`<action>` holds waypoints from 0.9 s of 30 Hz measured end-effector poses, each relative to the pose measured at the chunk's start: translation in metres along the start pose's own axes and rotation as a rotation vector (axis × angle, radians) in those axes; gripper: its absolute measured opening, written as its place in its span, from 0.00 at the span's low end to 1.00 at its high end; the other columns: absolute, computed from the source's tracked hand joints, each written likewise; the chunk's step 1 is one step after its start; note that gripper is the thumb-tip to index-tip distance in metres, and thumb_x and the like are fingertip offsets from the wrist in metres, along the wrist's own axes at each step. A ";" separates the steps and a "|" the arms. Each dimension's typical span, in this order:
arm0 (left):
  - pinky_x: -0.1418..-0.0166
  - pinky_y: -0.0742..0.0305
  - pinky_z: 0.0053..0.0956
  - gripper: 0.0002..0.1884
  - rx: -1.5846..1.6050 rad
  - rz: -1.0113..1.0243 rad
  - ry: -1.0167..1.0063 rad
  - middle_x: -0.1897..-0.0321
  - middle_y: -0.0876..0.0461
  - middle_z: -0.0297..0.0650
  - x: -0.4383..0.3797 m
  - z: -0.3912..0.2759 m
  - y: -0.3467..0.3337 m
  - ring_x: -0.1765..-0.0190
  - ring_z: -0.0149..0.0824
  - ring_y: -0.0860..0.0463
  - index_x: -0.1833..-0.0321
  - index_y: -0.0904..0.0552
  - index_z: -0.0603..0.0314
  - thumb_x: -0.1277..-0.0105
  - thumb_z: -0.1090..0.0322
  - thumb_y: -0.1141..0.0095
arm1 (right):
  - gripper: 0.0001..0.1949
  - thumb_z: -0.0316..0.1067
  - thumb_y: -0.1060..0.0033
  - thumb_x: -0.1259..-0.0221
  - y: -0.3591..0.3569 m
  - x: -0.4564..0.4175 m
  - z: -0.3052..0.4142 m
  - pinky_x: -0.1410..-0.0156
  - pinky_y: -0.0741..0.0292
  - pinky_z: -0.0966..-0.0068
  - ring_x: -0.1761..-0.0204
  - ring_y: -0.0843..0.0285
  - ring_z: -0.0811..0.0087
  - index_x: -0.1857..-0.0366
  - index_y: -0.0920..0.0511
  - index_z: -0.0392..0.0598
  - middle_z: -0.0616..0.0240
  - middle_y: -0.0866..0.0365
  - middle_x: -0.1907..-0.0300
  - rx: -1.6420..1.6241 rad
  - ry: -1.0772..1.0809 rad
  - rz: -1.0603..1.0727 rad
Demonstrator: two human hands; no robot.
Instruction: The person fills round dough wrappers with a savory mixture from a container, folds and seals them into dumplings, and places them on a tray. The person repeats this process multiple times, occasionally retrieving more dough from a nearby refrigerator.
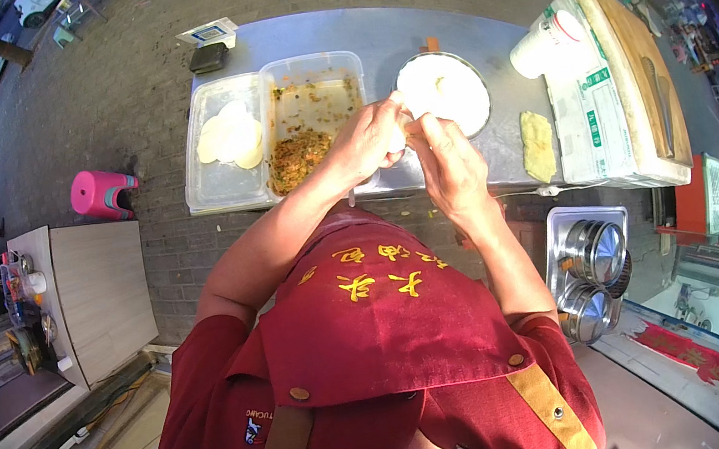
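Note:
My left hand and my right hand meet over the front of a metal table. Between their fingers is a small pale piece of dough, mostly covered by the left hand. Just beyond the fingers stands a round pan with a bright white, overexposed surface inside. Beside my left forearm is a clear plastic tub with chopped filling heaped at its near end. Round dough wrappers overlap in a shallow clear plastic tray at the left.
A yellow cloth and a white paper cup are right of the pan, the cup by a foam box. A black wallet lies at the far left corner. Metal tins stand low right; a pink stool is left.

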State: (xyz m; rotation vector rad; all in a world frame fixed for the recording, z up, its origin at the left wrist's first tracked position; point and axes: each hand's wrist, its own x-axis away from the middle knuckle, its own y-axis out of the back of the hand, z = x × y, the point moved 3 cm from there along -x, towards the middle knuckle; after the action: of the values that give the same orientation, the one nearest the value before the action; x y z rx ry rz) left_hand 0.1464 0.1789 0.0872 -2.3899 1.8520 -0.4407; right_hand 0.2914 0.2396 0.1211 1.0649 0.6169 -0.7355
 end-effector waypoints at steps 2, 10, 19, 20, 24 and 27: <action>0.75 0.39 0.19 0.26 0.007 -0.027 -0.005 0.76 0.28 0.30 0.001 0.001 -0.003 0.77 0.23 0.33 0.52 0.23 0.61 0.13 0.45 0.68 | 0.41 0.13 0.29 0.43 0.003 0.001 0.004 0.55 0.16 0.69 0.56 0.14 0.58 0.22 0.34 0.48 0.54 0.16 0.54 -0.012 -0.035 0.009; 0.75 0.32 0.22 0.27 0.030 -0.054 -0.020 0.77 0.27 0.32 -0.002 0.002 -0.022 0.77 0.24 0.28 0.49 0.20 0.67 0.14 0.49 0.67 | 0.31 0.17 0.29 0.42 0.011 0.008 0.005 0.56 0.18 0.65 0.59 0.16 0.58 0.31 0.27 0.39 0.55 0.19 0.56 0.018 -0.108 0.021; 0.71 0.28 0.21 0.26 0.092 0.018 -0.069 0.70 0.21 0.35 -0.022 0.039 -0.026 0.72 0.27 0.23 0.49 0.20 0.63 0.13 0.49 0.68 | 0.36 0.18 0.27 0.42 0.010 0.027 -0.012 0.52 0.16 0.67 0.53 0.15 0.57 0.27 0.31 0.40 0.51 0.18 0.47 0.041 -0.239 0.179; 0.70 0.25 0.22 0.26 0.169 0.005 -0.050 0.69 0.20 0.36 -0.023 0.046 -0.026 0.70 0.28 0.22 0.49 0.20 0.62 0.13 0.48 0.68 | 0.37 0.20 0.26 0.43 0.013 0.026 -0.012 0.50 0.17 0.65 0.53 0.16 0.56 0.27 0.31 0.39 0.50 0.19 0.46 0.045 -0.261 0.186; 0.64 0.18 0.25 0.27 0.423 -0.022 0.065 0.61 0.15 0.41 -0.025 0.061 -0.027 0.65 0.31 0.17 0.44 0.22 0.62 0.13 0.46 0.68 | 0.41 0.29 0.20 0.46 0.018 0.025 -0.016 0.39 0.21 0.58 0.46 0.20 0.51 0.27 0.34 0.38 0.45 0.24 0.37 0.116 -0.328 0.174; 0.53 0.13 0.33 0.28 0.488 -0.019 0.146 0.51 0.14 0.44 -0.030 0.079 -0.024 0.55 0.36 0.13 0.38 0.24 0.63 0.13 0.45 0.69 | 0.40 0.34 0.20 0.46 0.005 0.041 -0.025 0.30 0.28 0.51 0.33 0.27 0.46 0.27 0.33 0.38 0.45 0.24 0.35 0.097 -0.417 0.231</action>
State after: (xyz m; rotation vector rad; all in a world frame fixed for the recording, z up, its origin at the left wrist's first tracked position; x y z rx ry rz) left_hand 0.1841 0.2053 0.0121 -2.0885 1.5417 -0.9647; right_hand 0.3182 0.2543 0.0836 1.0116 0.1000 -0.7610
